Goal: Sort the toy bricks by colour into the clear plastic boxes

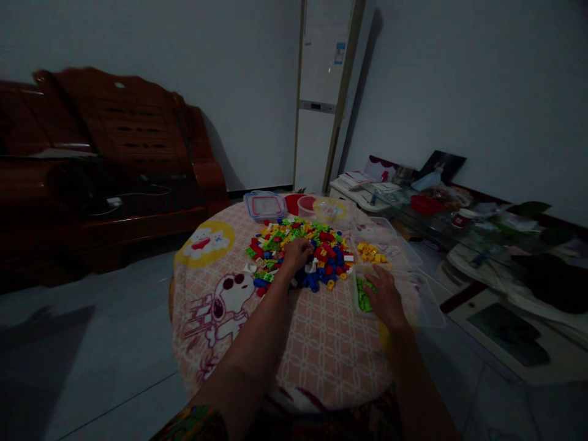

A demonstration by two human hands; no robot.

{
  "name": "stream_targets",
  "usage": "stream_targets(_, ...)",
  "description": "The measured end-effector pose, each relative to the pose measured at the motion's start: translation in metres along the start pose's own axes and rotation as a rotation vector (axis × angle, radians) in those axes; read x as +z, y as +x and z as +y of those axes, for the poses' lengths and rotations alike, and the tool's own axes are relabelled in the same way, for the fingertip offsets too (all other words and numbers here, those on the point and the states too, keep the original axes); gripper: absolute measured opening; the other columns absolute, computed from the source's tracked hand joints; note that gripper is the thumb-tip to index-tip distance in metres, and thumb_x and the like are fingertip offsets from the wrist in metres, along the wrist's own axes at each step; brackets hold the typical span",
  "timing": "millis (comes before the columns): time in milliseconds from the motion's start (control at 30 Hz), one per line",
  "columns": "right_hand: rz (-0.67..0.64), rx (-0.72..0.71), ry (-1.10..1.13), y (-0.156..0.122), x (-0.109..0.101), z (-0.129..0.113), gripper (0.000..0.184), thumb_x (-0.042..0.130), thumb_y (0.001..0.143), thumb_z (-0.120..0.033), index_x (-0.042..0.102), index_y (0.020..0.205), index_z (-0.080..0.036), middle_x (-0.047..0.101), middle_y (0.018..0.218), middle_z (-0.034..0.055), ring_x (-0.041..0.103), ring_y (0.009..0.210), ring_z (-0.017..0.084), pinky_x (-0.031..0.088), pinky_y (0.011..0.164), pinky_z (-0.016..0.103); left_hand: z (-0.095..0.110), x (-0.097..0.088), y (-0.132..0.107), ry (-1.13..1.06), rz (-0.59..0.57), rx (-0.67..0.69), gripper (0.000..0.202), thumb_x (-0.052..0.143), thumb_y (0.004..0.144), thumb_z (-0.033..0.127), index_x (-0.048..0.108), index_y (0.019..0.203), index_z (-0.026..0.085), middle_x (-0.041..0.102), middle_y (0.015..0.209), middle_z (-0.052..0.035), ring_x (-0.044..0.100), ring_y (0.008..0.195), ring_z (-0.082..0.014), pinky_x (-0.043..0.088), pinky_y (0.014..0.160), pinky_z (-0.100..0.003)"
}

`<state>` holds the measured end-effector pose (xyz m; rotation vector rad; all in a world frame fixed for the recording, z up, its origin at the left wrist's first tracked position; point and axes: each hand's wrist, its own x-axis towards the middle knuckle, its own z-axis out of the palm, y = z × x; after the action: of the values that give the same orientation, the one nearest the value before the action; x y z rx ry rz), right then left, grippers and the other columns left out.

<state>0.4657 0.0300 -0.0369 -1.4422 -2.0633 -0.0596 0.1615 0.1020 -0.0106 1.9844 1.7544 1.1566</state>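
A large heap of mixed toy building bricks in red, yellow, blue, green and white lies on the round table. My left hand reaches into the middle of it, fingers curled together among the bricks; whatever they hold is hidden. To the right, my right hand is over a clear plastic box, its fingers apart at the green bricks inside. Just behind that box, yellow bricks lie in another clear plastic box.
A patterned cloth covers the table. Along its far edge stand a lidded container and a clear round tub. A cluttered glass-topped cabinet is at the right, a wooden bench at the left, and a tall white air conditioner behind.
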Motion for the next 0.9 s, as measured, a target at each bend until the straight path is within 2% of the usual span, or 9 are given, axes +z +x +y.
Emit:
stream_targets(100,0.005,0.003,0.006,0.000,0.000,0.000,0.030,0.052,0.091,-0.026,0.072,0.112,-0.021,0.054,0.143,0.0122,0.045,0.136,0.032,0.044,0.112,0.051,-0.002,0.003,0.000,0.029,-0.058,0.011,0.016,0.064,0.076,0.008,0.076,0.082,0.019,0.075,0.097,-0.0067,0.066,0.100,-0.0222,0.050,0.093,-0.034)
stream_targets(200,0.003,0.001,0.005,-0.001,0.000,-0.001,0.030,0.051,0.092,-0.027,0.072,0.112,-0.021,0.054,0.143,0.0130,0.045,0.135,0.032,0.044,0.112,0.052,-0.002,0.004,-0.001,0.049,-0.053,-0.019,0.015,0.066,0.076,0.008,0.076,0.080,0.018,0.075,0.097,-0.0079,0.066,0.101,-0.0231,0.050,0.094,-0.035)
stream_targets(333,-0.008,0.008,0.001,-0.001,0.000,-0.002,0.031,0.050,0.092,-0.027,0.072,0.112,-0.019,0.053,0.144,0.0141,0.044,0.137,0.032,0.043,0.112,0.051,0.000,0.000,-0.001,-0.009,0.087,-0.113,0.010,0.067,0.078,0.013,0.075,0.082,0.017,0.074,0.095,-0.0081,0.067,0.095,-0.0220,0.051,0.090,-0.035)
stream_targets(400,-0.015,0.017,-0.005,0.000,0.000,-0.003,0.031,0.050,0.092,-0.027,0.072,0.112,-0.019,0.053,0.145,0.0141,0.043,0.137,0.032,0.043,0.113,0.051,0.003,-0.002,0.000,-0.111,0.156,-0.151,0.009,0.068,0.079,0.017,0.076,0.084,0.017,0.074,0.093,-0.0070,0.068,0.088,-0.0203,0.053,0.085,-0.033)
stream_targets(467,-0.015,0.018,-0.011,0.000,-0.001,-0.004,0.030,0.050,0.092,-0.027,0.071,0.113,-0.020,0.053,0.145,0.0134,0.043,0.138,0.032,0.042,0.113,0.051,0.008,0.001,0.000,-0.272,0.162,-0.178,0.011,0.069,0.079,0.021,0.076,0.087,0.017,0.074,0.087,-0.0051,0.068,0.080,-0.0184,0.054,0.076,-0.030)
stream_targets(567,-0.009,0.013,-0.020,0.000,-0.001,-0.004,0.030,0.050,0.092,-0.027,0.071,0.113,-0.020,0.053,0.145,0.0133,0.044,0.137,0.032,0.043,0.113,0.051,0.025,0.018,0.001,-0.549,0.066,-0.205,0.012,0.069,0.078,0.022,0.075,0.086,0.015,0.073,0.077,-0.0029,0.067,0.069,-0.0164,0.054,0.066,-0.027)
stream_targets(667,-0.013,-0.002,-0.027,0.000,-0.001,-0.002,0.031,0.051,0.092,-0.026,0.071,0.114,-0.019,0.052,0.145,0.0138,0.044,0.136,0.032,0.044,0.111,0.051,0.052,0.043,0.002,-0.727,-0.031,-0.176,0.014,0.070,0.077,0.021,0.076,0.088,0.013,0.073,0.072,-0.0035,0.067,0.065,-0.0165,0.055,0.067,-0.028)
stream_targets(800,0.004,-0.025,-0.032,-0.001,0.000,0.001,0.029,0.052,0.092,-0.025,0.071,0.114,-0.021,0.052,0.145,0.0122,0.043,0.137,0.031,0.044,0.112,0.051,0.086,0.067,0.004,-0.818,-0.170,-0.033,0.028,0.073,0.078,0.029,0.077,0.102,0.014,0.077,0.087,-0.0091,0.072,0.082,-0.0216,0.058,0.082,-0.037)
stream_targets(900,0.002,-0.035,-0.028,0.000,0.000,0.003,0.030,0.051,0.092,-0.026,0.071,0.114,-0.021,0.051,0.146,0.0122,0.043,0.137,0.031,0.043,0.113,0.051,0.091,0.070,0.004,-0.813,-0.220,0.055,0.037,0.073,0.079,0.030,0.075,0.114,0.016,0.077,0.101,-0.0114,0.071,0.097,-0.0239,0.056,0.092,-0.041)
